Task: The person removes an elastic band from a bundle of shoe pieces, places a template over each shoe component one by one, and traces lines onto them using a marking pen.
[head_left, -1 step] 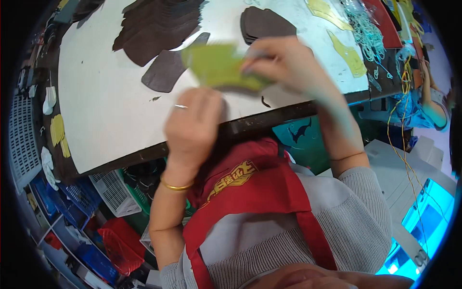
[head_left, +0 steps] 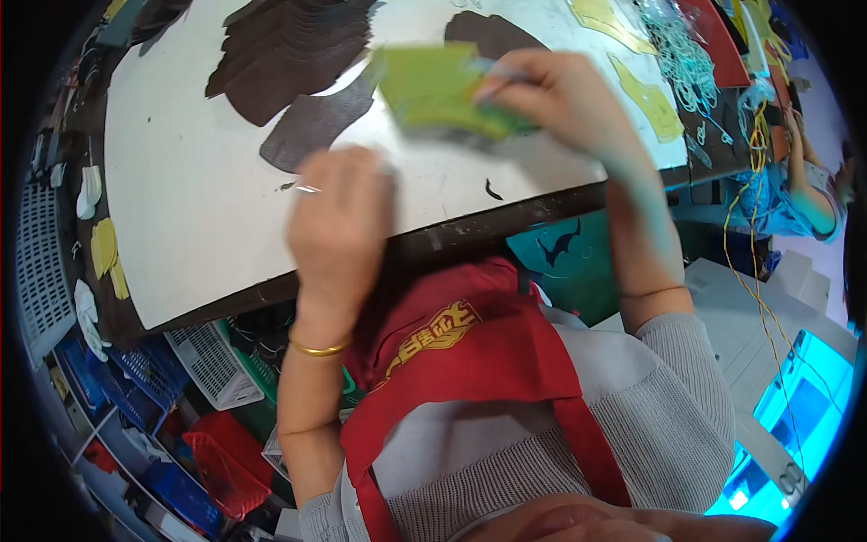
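Note:
My right hand (head_left: 564, 99) is closed on the edge of a yellow-green template (head_left: 424, 86), held above the white tabletop (head_left: 208, 190) and smeared by motion. A thin bluish item shows at those fingers, too blurred to name. My left hand (head_left: 339, 217), with a ring and a gold bangle, is over the table's front edge, apart from the template. Its fingers are curled together; whatever they may hold is hidden. Just beyond them lies a dark brown cut piece (head_left: 316, 126). An overlapping stack of similar dark pieces (head_left: 293, 59) spreads farther back, and another dark stack (head_left: 492, 36) sits behind the template.
Yellow templates (head_left: 646, 99) lie at the table's right, beside a tangle of pale cord (head_left: 677, 54). A small dark scrap (head_left: 493, 189) is near the front edge. Baskets (head_left: 217, 361) stand below left. Yellow cables (head_left: 736, 217) hang at right, where another person's arm (head_left: 799, 172) shows.
The template has moved up and slightly right with my right hand. My left hand has drawn away from it, to the left, uncovering more tabletop between them.

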`<state>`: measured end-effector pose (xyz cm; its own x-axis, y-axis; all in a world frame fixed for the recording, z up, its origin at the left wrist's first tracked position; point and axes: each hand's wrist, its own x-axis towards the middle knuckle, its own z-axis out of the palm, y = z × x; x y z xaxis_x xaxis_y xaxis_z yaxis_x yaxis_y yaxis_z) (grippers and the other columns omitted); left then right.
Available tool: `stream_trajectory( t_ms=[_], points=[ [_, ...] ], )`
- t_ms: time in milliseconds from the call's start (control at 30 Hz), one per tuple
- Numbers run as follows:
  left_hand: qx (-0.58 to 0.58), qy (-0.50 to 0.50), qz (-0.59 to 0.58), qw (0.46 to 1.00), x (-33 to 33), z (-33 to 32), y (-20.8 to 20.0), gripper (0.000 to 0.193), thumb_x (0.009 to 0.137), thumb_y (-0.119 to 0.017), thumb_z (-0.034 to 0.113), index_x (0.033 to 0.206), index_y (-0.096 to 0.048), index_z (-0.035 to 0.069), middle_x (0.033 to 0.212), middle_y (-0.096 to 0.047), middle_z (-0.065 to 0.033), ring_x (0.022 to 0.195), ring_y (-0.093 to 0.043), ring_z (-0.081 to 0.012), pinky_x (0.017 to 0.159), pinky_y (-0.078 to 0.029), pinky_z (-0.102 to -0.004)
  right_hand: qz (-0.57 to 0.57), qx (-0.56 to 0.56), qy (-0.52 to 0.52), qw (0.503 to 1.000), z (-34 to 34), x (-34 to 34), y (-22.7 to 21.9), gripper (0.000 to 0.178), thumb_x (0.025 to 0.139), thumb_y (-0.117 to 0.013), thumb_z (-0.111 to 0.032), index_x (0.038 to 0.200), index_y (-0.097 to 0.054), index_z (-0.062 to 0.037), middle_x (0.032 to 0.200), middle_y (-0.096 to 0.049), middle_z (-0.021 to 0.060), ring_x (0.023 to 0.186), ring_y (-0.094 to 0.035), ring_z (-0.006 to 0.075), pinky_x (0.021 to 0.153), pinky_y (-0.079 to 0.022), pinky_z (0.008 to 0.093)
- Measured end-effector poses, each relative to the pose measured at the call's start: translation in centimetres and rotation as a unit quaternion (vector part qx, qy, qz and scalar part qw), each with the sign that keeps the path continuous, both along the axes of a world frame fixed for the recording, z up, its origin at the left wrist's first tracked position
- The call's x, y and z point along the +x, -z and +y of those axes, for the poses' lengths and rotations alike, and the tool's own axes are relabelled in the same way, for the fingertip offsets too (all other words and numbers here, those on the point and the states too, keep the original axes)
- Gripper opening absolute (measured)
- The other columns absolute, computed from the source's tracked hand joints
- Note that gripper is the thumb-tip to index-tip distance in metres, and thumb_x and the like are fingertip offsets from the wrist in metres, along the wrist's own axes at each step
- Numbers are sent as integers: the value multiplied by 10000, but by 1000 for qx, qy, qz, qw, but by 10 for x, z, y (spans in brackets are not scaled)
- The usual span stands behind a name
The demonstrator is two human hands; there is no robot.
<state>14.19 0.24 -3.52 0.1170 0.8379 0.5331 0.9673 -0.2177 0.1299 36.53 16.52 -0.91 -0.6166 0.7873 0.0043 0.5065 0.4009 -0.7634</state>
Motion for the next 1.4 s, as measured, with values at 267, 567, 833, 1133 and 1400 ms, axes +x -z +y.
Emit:
stream_trajectory(
  t_ms=[267, 567, 833, 1133, 1400],
  points=[
    [-90, -4, -33, 995, -10, -23, 11, 306, 834, -720, 30, 1137, -707, 61, 1109, -672, -88, 1034, -619, -314, 896, -516, -418, 274, 2, 180, 945, 31, 37, -30, 246, 1106, -521, -240, 1045, -649, -38, 807, -595, -32, 695, -537, 49, 641, -440, 194],
    [28, 36, -111, 993, 2, -48, 14, 290, 728, -832, -10, 994, -738, 58, 962, -679, -80, 954, -667, -312, 803, -554, -402, 21, -72, -58, 995, -42, -26, 8, 169, 940, -720, -226, 988, -773, -73, 924, -754, 79, 806, -714, 166, 698, -551, 289],
    [-13, 151, -102, 983, 53, 8, -8, 285, 803, -731, 95, 1077, -718, 16, 1085, -689, -105, 1082, -655, -320, 924, -543, -438, 7, 296, 55, 954, -14, 47, 3, 212, 839, -748, -60, 1032, -803, -127, 788, -700, 65, 705, -673, 221, 636, -531, 327],
    [-62, 163, -31, 984, 102, 85, 16, 434, 826, -669, 97, 1238, -648, -35, 1275, -606, -123, 1176, -579, -287, 1026, -480, -420, -97, 281, -8, 955, -4, 97, 29, 438, 833, -773, -161, 1265, -738, -225, 859, -680, 8, 746, -678, 195, 623, -539, 327],
    [-82, 164, -58, 981, 108, 88, 17, 501, 766, -797, 141, 1230, -674, -2, 1297, -615, -108, 1178, -579, -298, 1085, -478, -494, -95, 256, -23, 962, 4, 102, 26, 408, 847, -761, -144, 1251, -728, -191, 842, -663, 19, 733, -668, 218, 622, -533, 339]
  ],
)
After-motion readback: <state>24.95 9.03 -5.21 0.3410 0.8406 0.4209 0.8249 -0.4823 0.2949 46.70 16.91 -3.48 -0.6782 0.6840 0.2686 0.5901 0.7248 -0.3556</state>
